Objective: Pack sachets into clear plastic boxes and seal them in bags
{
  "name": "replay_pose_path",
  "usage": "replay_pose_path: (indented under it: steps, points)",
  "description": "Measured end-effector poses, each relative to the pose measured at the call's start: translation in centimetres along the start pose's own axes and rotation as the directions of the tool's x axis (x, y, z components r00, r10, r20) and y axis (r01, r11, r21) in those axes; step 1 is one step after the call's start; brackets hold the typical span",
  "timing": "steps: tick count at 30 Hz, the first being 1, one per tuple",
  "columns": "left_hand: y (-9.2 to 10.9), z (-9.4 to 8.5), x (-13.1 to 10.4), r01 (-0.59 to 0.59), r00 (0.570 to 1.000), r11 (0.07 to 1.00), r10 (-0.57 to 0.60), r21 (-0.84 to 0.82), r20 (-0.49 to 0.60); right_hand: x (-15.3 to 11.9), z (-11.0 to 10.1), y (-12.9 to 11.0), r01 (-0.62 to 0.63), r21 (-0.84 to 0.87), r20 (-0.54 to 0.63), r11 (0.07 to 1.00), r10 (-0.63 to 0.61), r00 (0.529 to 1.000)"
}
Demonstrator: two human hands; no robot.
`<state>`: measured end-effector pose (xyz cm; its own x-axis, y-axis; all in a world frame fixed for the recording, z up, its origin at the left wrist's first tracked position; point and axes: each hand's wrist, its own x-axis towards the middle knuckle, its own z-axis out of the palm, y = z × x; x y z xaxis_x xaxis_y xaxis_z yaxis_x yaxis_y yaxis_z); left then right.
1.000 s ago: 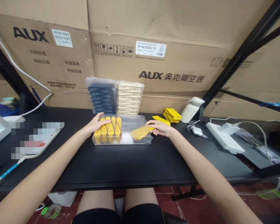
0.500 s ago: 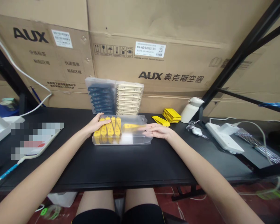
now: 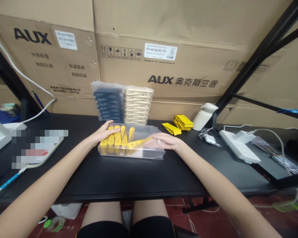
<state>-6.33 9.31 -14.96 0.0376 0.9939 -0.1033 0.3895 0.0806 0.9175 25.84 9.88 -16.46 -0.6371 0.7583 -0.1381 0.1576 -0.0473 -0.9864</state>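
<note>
A clear plastic box (image 3: 149, 153) lies on the black table, with several yellow packets (image 3: 117, 138) lined up in its left part. My left hand (image 3: 105, 132) grips the box's left end, thumb over the packets. My right hand (image 3: 165, 141) reaches into the open right end, its fingers closed on one slanting yellow packet (image 3: 139, 142) inside. Beyond the box, a clear case of dark blue packets (image 3: 108, 104) and one of cream packets (image 3: 137, 104) stand upright. More yellow packets (image 3: 183, 122) lie to the right.
A white bottle (image 3: 204, 116) and a small white item (image 3: 210, 139) are at the back right, beside a power strip (image 3: 238, 145). A device with a cable (image 3: 46, 148) lies left. Cardboard boxes (image 3: 188, 29) stand behind the black table (image 3: 129, 178).
The packet in my right hand has moved left and down within the box and now slants against the row. The box's right end has shifted slightly toward me.
</note>
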Motion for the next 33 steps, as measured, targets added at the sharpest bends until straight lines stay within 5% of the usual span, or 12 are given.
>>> replay_pose_path:
  steps: [4, 8, 20, 28, 33]
  points:
    - [0.2, 0.5, -0.4, -0.026, 0.999, 1.000, 0.026, 0.003, 0.026, 0.7, 1.2, 0.6, 0.003, 0.266, 0.139, 0.964, -0.042, 0.989]
    - [0.2, 1.0, -0.5, -0.049, 0.999, 0.999, 0.049, 0.007, 0.023, 1.3, 3.0, 1.0, 0.060, 0.372, 0.123, 0.926, -0.113, 0.986]
    - [-0.1, 1.8, -0.5, -0.063, 0.996, 0.998, 0.063, -0.003, 0.067, 0.3, 4.1, -0.8, 0.128, -0.011, 0.250, 0.992, -0.121, 0.961]
    - [-0.1, 1.2, -0.1, -0.027, 0.996, 0.999, 0.029, -0.020, 0.086, 0.5, 3.8, -0.3, 0.050, 0.144, 0.222, 0.988, -0.082, 0.972]
    - [0.0, 0.6, 0.1, -0.010, 0.999, 0.999, 0.011, -0.033, 0.037, 0.9, 2.2, 0.4, 0.060, 0.208, 0.094, 0.976, -0.081, 0.992]
